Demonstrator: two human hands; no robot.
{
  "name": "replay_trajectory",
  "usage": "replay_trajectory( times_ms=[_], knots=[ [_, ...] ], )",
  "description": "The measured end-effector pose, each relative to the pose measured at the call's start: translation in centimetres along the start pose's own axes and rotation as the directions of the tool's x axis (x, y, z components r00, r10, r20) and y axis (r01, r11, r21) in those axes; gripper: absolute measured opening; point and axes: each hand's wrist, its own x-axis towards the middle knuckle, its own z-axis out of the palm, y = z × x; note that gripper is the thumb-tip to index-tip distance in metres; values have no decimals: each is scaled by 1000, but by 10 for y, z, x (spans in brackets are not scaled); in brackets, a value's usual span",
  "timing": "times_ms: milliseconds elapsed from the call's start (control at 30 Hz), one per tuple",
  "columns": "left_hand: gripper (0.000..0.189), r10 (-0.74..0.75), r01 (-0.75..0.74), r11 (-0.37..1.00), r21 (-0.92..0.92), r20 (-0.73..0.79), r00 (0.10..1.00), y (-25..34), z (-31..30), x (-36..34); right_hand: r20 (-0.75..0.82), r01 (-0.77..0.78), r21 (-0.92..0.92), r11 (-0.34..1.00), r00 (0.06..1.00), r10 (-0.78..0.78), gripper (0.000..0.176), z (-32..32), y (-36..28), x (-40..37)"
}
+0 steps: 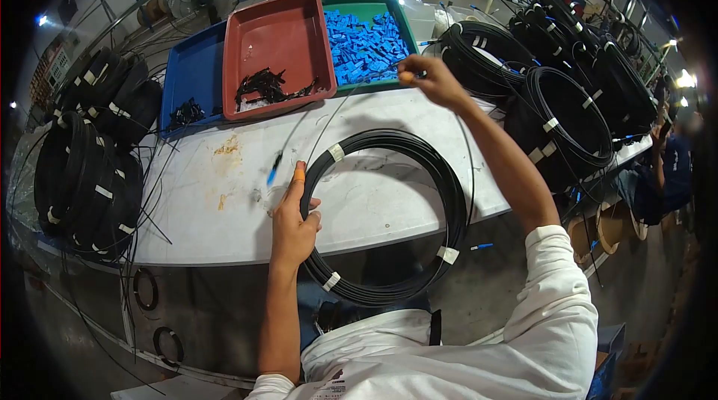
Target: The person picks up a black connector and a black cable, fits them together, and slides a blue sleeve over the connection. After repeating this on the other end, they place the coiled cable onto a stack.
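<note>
"How will that coil handle?"

"The black cable coil (pixel 453 205) is probably light for its size and springy: stiff enough to keep its ring, soft enough to sag if held on one side only. The jacket may be a bit slick"

"Where is it, and where to hold it?"

"In front of the person, its lower part out past the near edge of the desk (pixel 224 235). I'd grip the whole bundle close to a white tape band (pixel 448 255), where the turns are bound, and spare the blue connector (pixel 271 176), likely the fragile bit"

"And the arms?"

"Left forearm upright, the left hand (pixel 293 224) gripping the coil's left side, thumb inside the ring. The right arm reaches forward over the desk, wrist bent; the right hand (pixel 434 80) seems pinched on a thin strand (pixel 472 172), though blur hides the fingertips"
</note>
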Motion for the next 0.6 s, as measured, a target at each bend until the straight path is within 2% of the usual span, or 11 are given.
replay_trajectory(
  times_ms=[67, 100, 133, 167, 267, 300, 400, 433, 500, 533, 600],
  knots=[
    [87, 167, -166, 986, 28, -21, 986, -13, 4, 6, 103, -13, -1, 1000, 995, 13, 51, 17, -2, -4],
    [87, 166, -165, 986, 32, -25, 986, -13, 3, 7, 147, -26, -24, 999, 989, 29, 63, 26, -10, -7],
    [87, 158, -158, 986, 55, -13, 987, -13, 3, 7, 225, -94, 34, 995, 971, 84, 79, 29, -19, -11],
    [87, 150, -149, 986, 78, -1, 989, -12, 3, 7, 269, -52, -43, 998, 961, 62, 82, 35, -20, -13],
    [86, 141, -138, 980, 141, -13, 990, -14, 4, 11, 284, 159, -324, 932, 957, -65, 88, 39, -29, -23],
    [87, 134, -130, 975, 180, -11, 991, -14, 5, 13, 285, 160, -325, 932, 956, -65, 88, 38, -35, -25],
    [85, 115, -116, 978, 173, 18, 993, -9, 4, 17, 349, 306, -401, 864, 923, -164, 92, 37, -39, -27],
    [85, 117, -119, 978, 172, 23, 993, -9, 4, 18, 346, 302, -404, 864, 924, -161, 92, 39, -35, -27],
    [83, 130, -133, 980, 148, 26, 991, -9, 3, 18, 439, 272, -319, 908, 891, -114, 95, 42, -37, -27],
    [83, 131, -135, 979, 150, 32, 991, -7, 3, 19, 512, 170, -283, 944, 859, -1, 78, 41, -39, -25],
    [78, 167, -167, 961, 220, 18, 986, -1, 4, 19, 522, 183, -275, 944, 853, -13, 73, 40, -43, -24]
  ],
)
